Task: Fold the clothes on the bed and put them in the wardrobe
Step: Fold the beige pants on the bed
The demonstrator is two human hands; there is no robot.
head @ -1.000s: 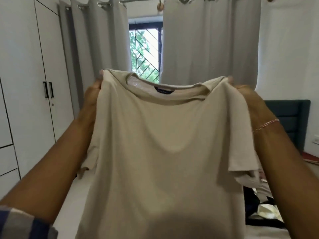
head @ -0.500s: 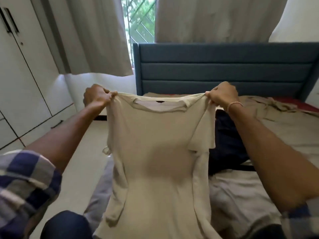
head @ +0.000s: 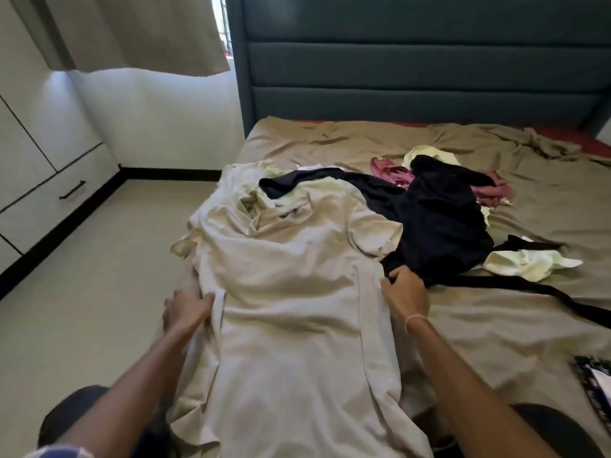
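A beige T-shirt [head: 291, 292] lies spread lengthwise on the bed [head: 502, 332], collar toward the headboard and hem hanging over the near edge. My left hand [head: 186, 312] pinches the shirt's left side edge at mid-body. At the right side edge, my right hand [head: 405, 292] grips the fabric with curled fingers, close to a black garment [head: 439, 219]. The white wardrobe [head: 39, 143] stands on the left with its doors closed.
Behind the shirt lies a heap of clothes: the black garment with a long strap, a pink piece [head: 390, 170] and pale yellow pieces [head: 529, 262]. A dark upholstered headboard [head: 413, 61] closes the far end. A patterned item [head: 595, 381] sits at the right edge.
The shirt, held up by its shoulders before, now lies flat on the bed. Both hands have let go of the shoulders and moved down to its side edges.
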